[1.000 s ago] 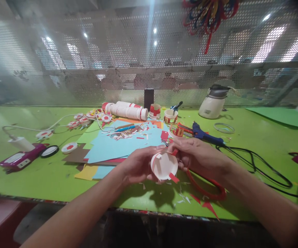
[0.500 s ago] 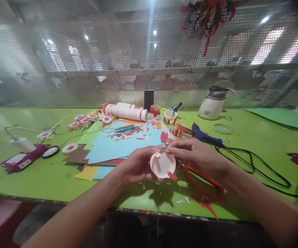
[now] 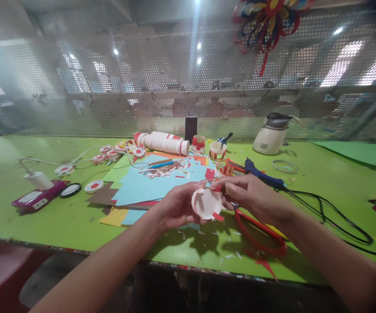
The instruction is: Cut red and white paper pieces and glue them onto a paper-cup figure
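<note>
Left hand: the left hand (image 3: 176, 206) is cupping a small white paper cup (image 3: 206, 203) from its left side, fingers closed around the wall, mouth facing the camera.
Right hand: the right hand (image 3: 251, 196) is pinching the cup's far right rim, fingertips closed on a red paper strip (image 3: 217, 188) there.
Cup position: it is hovering just above the near edge of the green table (image 3: 321, 182), between both hands, with a second red tab (image 3: 218, 216) sticking out at its lower right.
Handling: the cup is looking light, thin and easy to crush; holding it gently by the wall or rim seems safest, and the paper tabs would likely be tearing under any hard pull.
Near right: red-handled scissors (image 3: 260, 232) are lying on the table under the right wrist.
Far side: blue paper sheets (image 3: 149, 184) with scraps, a blue glue gun (image 3: 263, 174) with black cord, and a stack of cups (image 3: 162, 142) lying on its side.
</note>
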`<action>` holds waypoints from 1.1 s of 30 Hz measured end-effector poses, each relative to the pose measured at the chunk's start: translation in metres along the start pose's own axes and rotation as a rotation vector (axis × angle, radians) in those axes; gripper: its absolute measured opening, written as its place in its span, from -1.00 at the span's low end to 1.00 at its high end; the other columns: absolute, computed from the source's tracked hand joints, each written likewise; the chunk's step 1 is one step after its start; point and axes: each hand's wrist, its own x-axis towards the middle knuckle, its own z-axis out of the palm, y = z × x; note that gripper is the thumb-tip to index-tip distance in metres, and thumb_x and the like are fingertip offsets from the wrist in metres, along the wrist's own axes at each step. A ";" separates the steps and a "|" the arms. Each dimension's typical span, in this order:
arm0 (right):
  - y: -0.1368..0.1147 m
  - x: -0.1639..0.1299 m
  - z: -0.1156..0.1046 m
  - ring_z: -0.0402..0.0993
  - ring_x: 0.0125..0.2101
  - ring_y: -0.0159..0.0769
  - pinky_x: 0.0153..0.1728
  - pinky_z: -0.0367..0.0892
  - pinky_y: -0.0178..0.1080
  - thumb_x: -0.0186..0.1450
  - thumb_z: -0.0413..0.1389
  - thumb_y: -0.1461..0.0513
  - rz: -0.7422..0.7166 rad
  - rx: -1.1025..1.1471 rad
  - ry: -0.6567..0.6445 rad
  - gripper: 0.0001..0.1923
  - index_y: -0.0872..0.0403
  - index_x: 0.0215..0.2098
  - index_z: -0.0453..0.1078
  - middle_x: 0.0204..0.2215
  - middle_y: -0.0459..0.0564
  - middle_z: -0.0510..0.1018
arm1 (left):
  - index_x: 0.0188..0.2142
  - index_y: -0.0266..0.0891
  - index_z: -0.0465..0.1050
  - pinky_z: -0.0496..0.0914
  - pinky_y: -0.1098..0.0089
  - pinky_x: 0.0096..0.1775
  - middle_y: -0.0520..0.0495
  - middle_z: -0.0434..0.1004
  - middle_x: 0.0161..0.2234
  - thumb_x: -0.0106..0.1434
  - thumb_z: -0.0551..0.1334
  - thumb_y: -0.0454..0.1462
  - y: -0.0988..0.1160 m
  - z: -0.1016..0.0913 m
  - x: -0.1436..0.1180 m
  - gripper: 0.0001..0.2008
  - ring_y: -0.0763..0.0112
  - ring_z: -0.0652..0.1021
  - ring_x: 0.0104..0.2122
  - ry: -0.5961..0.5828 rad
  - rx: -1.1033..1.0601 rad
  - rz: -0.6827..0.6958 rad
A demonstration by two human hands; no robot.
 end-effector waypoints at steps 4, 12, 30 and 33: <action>-0.006 -0.001 0.005 0.32 -0.48 -0.39 -0.44 0.20 -0.31 0.17 0.16 0.07 0.003 -0.172 -0.003 -0.76 0.09 -0.37 0.47 -0.50 -0.07 0.47 | -0.40 -0.35 0.45 0.37 0.43 -0.60 -0.10 0.48 -0.54 0.12 0.21 -0.15 0.001 0.002 0.000 -0.74 0.42 0.47 -0.63 0.051 0.006 -0.016; 0.000 0.003 0.009 0.20 -0.60 -0.43 -0.56 0.10 -0.33 0.15 0.15 0.03 -0.005 -0.327 0.214 -0.69 0.10 -0.56 0.37 -0.64 -0.13 0.35 | -0.34 -0.39 0.46 0.33 0.48 -0.59 -0.16 0.49 -0.49 0.19 0.13 -0.03 -0.001 0.004 0.006 -0.59 0.38 0.51 -0.53 0.028 0.205 0.043; 0.006 0.007 0.008 0.20 -0.64 -0.42 -0.62 0.07 -0.32 0.15 0.14 0.08 0.005 -0.402 0.465 -0.69 0.06 -0.60 0.20 -0.67 -0.14 0.31 | -0.32 -0.33 0.45 0.38 0.40 -0.33 -0.06 0.49 -0.37 0.03 0.31 -0.32 0.008 0.016 -0.006 -0.81 0.46 0.50 -0.45 0.270 0.537 0.423; 0.008 0.008 0.009 0.20 -0.66 -0.44 -0.63 0.06 -0.33 0.15 0.14 0.10 0.016 -0.370 0.467 -0.69 0.06 -0.60 0.18 -0.67 -0.16 0.30 | -0.36 -0.34 0.44 0.39 0.41 -0.34 -0.05 0.49 -0.40 0.00 0.35 -0.31 0.007 0.017 -0.005 -0.80 0.47 0.50 -0.46 0.297 0.569 0.455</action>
